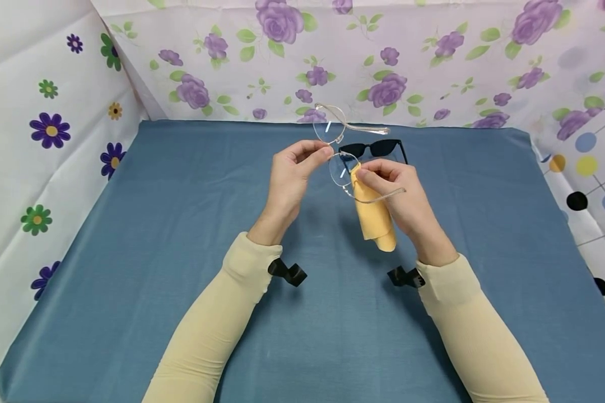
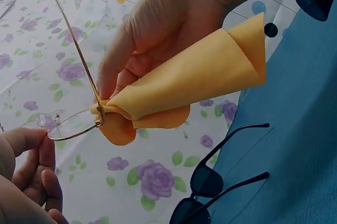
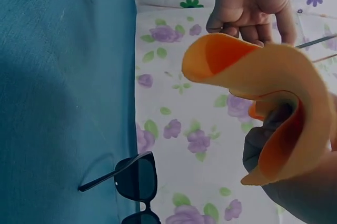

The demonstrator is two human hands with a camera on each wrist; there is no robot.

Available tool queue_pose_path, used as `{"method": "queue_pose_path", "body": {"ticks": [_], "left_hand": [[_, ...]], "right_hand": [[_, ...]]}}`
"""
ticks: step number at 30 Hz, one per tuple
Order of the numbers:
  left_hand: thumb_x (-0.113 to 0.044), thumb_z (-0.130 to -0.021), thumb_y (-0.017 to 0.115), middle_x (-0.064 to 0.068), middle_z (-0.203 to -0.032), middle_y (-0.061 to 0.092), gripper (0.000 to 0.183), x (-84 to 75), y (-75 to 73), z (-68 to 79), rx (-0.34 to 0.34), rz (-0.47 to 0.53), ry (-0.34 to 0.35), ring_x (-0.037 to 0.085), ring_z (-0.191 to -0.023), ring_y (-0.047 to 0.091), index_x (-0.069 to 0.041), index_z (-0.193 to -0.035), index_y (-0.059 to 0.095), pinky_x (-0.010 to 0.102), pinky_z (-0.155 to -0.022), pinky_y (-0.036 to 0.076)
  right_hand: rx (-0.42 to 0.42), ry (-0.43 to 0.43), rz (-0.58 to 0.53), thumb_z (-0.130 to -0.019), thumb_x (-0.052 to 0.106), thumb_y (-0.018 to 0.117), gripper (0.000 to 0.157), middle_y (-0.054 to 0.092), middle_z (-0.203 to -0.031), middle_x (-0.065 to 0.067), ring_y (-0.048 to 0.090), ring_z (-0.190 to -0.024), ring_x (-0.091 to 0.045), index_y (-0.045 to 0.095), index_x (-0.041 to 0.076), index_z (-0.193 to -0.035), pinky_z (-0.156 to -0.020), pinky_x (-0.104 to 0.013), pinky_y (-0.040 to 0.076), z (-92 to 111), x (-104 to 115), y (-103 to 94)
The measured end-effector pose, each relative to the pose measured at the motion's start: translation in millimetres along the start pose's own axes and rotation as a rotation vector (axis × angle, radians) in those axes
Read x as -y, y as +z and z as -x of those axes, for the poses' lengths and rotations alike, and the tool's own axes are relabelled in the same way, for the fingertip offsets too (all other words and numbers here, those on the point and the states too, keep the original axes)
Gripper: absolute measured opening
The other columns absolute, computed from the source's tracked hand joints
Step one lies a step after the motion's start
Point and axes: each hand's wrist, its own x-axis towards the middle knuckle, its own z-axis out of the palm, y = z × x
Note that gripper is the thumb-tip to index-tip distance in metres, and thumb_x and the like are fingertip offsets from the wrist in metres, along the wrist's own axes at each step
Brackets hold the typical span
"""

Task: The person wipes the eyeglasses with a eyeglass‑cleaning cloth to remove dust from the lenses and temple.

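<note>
A pair of thin-rimmed clear eyeglasses [image 1: 344, 185] is held up above the blue cloth, temples unfolded. My left hand [image 1: 296, 173] pinches the frame near its middle between thumb and fingertips. In my right hand [image 1: 397, 193] is a yellow cleaning cloth [image 1: 373, 215], pinched at the edge of the nearer lens and hanging down in a loose roll. The left wrist view shows the cloth [image 2: 195, 71] bunched against the rim beside a temple hinge. From the right wrist the cloth [image 3: 295, 76] hides most of the eyeglasses and part of my right fingers.
Black sunglasses [image 1: 383, 148] lie on the blue table cover [image 1: 206, 190] just behind my hands, temples unfolded. A flowered sheet [image 1: 262, 61] stands along the back edge. Other patterned sheets border the left and right sides. Black wrist mounts sit at both cuffs.
</note>
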Motion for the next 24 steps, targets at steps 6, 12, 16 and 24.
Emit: {"method": "queue_pose_path", "body": {"ticks": [6, 12, 16, 24], "left_hand": [[-0.006, -0.095, 0.076, 0.002, -0.092, 0.074, 0.011, -3.3, 3.4, -6.0, -0.019, 0.069, 0.02, 0.032, -0.097, 0.069, 0.002, -0.102, 0.075, 0.035, -0.095, 0.055], [-0.007, -0.096, 0.076, 0.004, -0.096, 0.074, 0.01, -5.4, 4.5, -6.0, -0.002, 0.025, 0.004, 0.02, -0.092, 0.069, 0.001, -0.101, 0.075, 0.036, -0.094, 0.054], [-0.007, -0.096, 0.076, 0.007, -0.099, 0.074, 0.01, -5.1, 4.5, -5.7, 0.001, 0.025, 0.009, 0.019, -0.093, 0.07, 0.001, -0.102, 0.074, 0.041, -0.097, 0.054], [-0.009, -0.097, 0.075, 0.009, -0.101, 0.075, 0.011, 4.5, 6.4, 9.0, 0.008, 0.005, -0.013, 0.018, -0.093, 0.068, 0.001, -0.103, 0.075, 0.035, -0.093, 0.055]], "right_hand": [[-0.219, -0.319, 0.154, -0.098, 0.014, 0.074, 0.018, 0.068, -0.092, -0.006, 0.059, -0.08, -0.019, 0.076, -0.003, -0.105, -0.07, -0.023, 0.049, 0, 8, 1.0], [-0.207, -0.854, 0.621, -0.095, -0.002, 0.071, 0.014, 0.065, -0.095, -0.018, 0.059, -0.082, -0.028, 0.076, -0.005, -0.108, -0.076, -0.027, 0.047, -5, 6, 9.1], [-0.126, -0.956, 0.703, -0.092, -0.005, 0.073, 0.012, 0.063, -0.096, -0.018, 0.057, -0.084, -0.032, 0.075, -0.003, -0.104, -0.078, -0.034, 0.046, -7, 3, 9.9], [-0.111, -1.045, 0.733, -0.1, 0.009, 0.066, 0.016, 0.065, -0.103, -0.019, 0.057, -0.083, -0.034, 0.076, 0.0, -0.108, -0.073, -0.041, 0.049, 0, -12, 12.1]]}}
